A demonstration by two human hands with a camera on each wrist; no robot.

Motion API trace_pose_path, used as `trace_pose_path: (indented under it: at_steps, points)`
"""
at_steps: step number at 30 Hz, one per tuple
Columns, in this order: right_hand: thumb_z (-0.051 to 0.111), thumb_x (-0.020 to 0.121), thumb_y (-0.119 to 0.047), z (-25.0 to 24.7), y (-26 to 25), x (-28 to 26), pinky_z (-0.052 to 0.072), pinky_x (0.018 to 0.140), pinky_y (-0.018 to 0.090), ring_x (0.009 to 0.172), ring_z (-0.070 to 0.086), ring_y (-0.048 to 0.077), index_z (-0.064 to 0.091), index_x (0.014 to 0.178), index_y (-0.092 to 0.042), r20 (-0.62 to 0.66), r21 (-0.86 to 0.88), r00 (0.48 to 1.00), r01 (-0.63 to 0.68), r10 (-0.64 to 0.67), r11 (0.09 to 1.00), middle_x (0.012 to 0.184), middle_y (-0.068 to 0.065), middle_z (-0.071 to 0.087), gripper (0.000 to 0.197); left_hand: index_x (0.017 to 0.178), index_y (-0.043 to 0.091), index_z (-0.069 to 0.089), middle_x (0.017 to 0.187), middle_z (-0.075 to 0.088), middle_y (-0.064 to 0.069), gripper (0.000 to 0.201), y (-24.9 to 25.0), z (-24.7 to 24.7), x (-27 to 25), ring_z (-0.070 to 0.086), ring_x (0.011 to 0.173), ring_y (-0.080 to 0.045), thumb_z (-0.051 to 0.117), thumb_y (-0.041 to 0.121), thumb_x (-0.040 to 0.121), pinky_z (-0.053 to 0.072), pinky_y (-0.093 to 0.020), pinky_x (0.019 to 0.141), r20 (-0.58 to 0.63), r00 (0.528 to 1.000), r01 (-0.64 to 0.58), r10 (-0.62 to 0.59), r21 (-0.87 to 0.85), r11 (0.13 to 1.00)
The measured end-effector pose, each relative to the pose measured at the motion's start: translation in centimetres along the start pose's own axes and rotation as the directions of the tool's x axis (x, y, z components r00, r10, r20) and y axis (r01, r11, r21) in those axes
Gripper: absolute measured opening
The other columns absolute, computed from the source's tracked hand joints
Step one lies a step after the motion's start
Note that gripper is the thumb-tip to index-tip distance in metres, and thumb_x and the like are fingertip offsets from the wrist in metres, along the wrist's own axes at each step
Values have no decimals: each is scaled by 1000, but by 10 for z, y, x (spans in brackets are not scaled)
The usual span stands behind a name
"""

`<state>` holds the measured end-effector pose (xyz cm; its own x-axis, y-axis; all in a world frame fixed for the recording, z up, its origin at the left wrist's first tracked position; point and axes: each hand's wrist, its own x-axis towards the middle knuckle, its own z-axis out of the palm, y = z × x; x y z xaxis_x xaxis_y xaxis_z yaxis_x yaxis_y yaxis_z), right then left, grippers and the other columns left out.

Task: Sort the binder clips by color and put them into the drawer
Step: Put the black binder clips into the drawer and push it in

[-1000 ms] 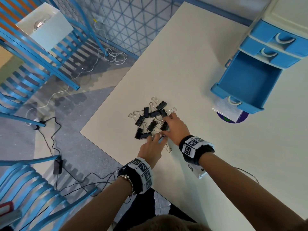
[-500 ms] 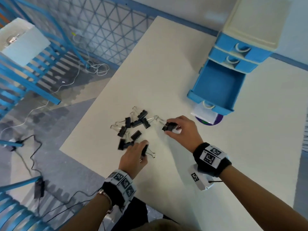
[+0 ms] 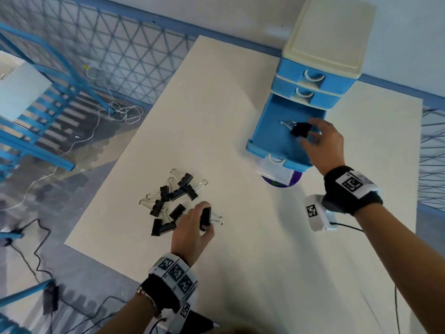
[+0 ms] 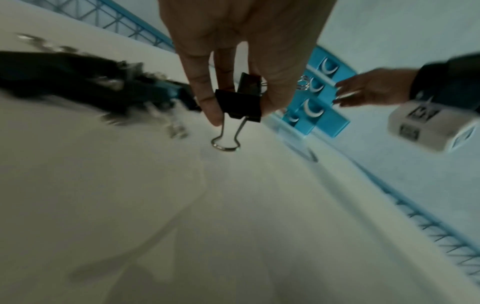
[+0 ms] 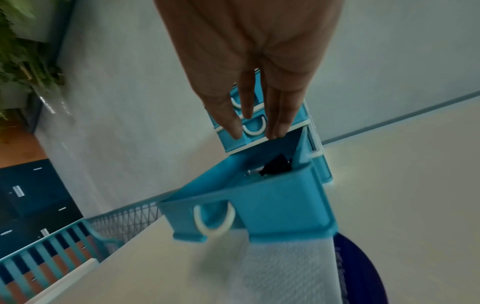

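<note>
Pile of black binder clips (image 3: 172, 201) on the white worktop (image 3: 216, 121), left hand (image 3: 192, 231) just beside it pinching two black clips (image 4: 240, 102), open blue drawer (image 3: 272, 138) holding a black clip (image 3: 301, 129), right hand (image 3: 323, 143) above it, fingers straight and spread, holding nothing

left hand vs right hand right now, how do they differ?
The left hand pinches black clips; the right hand holds nothing, fingers straight. The left hand is low over the table by the pile; the right hand is over the open drawer, where clips lie. Both wear marker wristbands.
</note>
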<state>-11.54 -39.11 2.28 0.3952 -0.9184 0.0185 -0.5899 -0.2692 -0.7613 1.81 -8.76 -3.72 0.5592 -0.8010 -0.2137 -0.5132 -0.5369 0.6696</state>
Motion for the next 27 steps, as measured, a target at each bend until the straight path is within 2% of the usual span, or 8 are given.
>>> trace_pose_path:
  at_steps: [4,6,10,15,18,20,24,27]
  points:
    - [57,79,5,3,9,-29,48,77,19,92,62,28,61,109,-4,-88,85,994,66,-59,994,116,18,60,32,110,32,42,90,64,-3,44,58,-6,38,60,77,-23,64,19,75,54,-43,66,-36,990,-139,136,-87,986]
    - [55,80,7,4,12,-47,49,77,13,90,62,24,63,104,-4,-136,133,989,74,-56,988,110,18,62,28,112,30,42,90,65,-7,44,93,-7,63,61,76,-29,61,21,73,52,-44,67,-41,983,-181,178,-91,979]
    - [56,79,8,7,18,-84,49,69,12,81,60,19,66,93,-4,-177,150,982,98,-71,984,97,11,62,21,120,19,45,98,64,-12,45,153,-1,120,60,86,-34,61,18,78,49,-39,71,15,985,-171,172,-33,985]
    - [57,78,9,7,25,-114,47,68,15,72,56,12,69,87,-9,-126,110,990,78,-63,991,86,1,61,24,133,18,37,113,61,-14,47,189,6,169,56,101,-31,54,23,89,44,-36,81,86,990,-115,115,-1,993]
    - [58,78,8,11,29,-118,46,66,17,66,59,20,69,84,-10,-74,73,996,58,-52,996,81,5,65,22,140,17,28,126,55,-16,52,185,6,177,49,116,-30,48,25,94,37,-37,96,107,990,-87,94,-71,994]
    - [58,77,7,17,28,-118,45,65,17,65,58,16,69,83,-9,-46,60,996,73,-70,996,81,8,68,20,138,12,34,124,56,-19,48,172,1,171,52,113,-30,50,21,93,38,-38,98,51,991,-109,120,-174,979]
    - [59,78,6,39,13,-118,45,66,15,64,58,19,69,84,-9,42,77,995,85,-88,993,84,9,71,19,115,2,56,103,64,-21,29,119,-13,137,61,93,-28,52,4,87,49,-39,87,-105,976,-214,192,-265,940]
    - [60,78,6,65,-4,-122,48,66,23,65,57,18,69,86,-8,156,71,977,136,-146,988,85,12,71,18,106,3,61,95,62,-18,27,65,-28,100,60,86,-24,51,-6,82,51,-32,77,-117,977,-197,177,-202,959]
